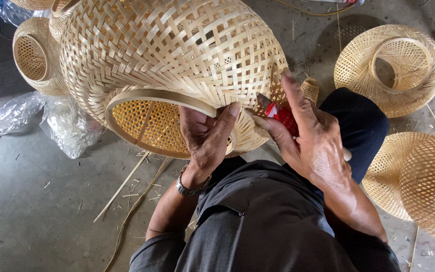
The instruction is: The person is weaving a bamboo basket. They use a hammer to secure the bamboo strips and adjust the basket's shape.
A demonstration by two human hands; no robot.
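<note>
Over the lap, the rim of a large woven bamboo shade [177, 55] is pinched by the left hand [205, 136] while a red-handled tool [282, 117] is gripped at its edge by the right hand [310, 136], the weave judged complete and only rim trimming left, with finished shades [388, 68] set on the floor [36, 201] beyond.

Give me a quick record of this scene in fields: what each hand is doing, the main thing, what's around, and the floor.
main thing: large woven bamboo basket, lying on its side, round rim facing the person
left hand: left hand grips the basket's rim, thumb on the weave
right hand: right hand holds a red-handled tool against the weave beside the rim
wrist: watch on the left wrist
around: more woven baskets on both sides; clear plastic sheet at left
floor: grey concrete floor with loose bamboo strips
</note>
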